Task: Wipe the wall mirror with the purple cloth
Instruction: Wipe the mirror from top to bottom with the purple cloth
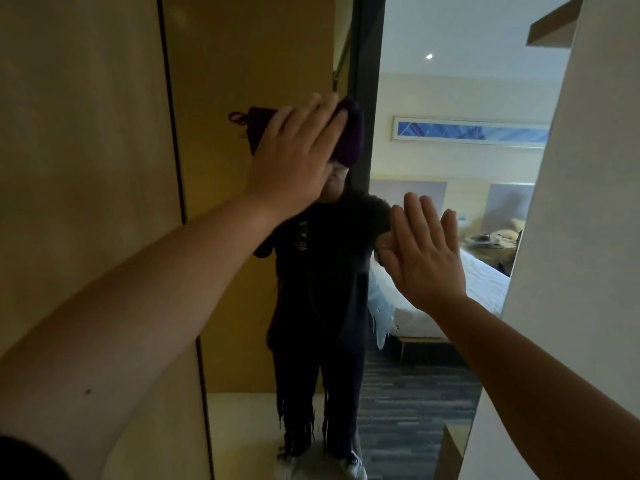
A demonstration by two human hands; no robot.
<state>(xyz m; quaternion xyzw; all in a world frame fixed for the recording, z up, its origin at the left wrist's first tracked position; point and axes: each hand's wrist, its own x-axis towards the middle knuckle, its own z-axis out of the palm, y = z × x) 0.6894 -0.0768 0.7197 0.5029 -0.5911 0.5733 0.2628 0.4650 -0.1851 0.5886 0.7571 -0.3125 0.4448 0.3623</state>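
The tall wall mirror [242, 271] fills the middle of the head view, between a wooden panel and a white wall. My left hand [294, 157] presses the dark purple cloth [349, 133] flat against the glass in its upper part, palm on the cloth, fingers spread. The cloth sticks out beyond my fingers on the right, and its hanging loop shows on the left. My right hand [426, 251] lies flat and empty on the mirror lower down to the right, fingers straight and together. The glass reflects a person in dark clothes and a hotel room.
A yellow wooden panel [79, 168] borders the mirror on the left with a dark seam. A white wall [581, 237] edges it on the right. The reflection shows a white bed [481, 282], a carpeted floor and a framed blue picture [471, 131].
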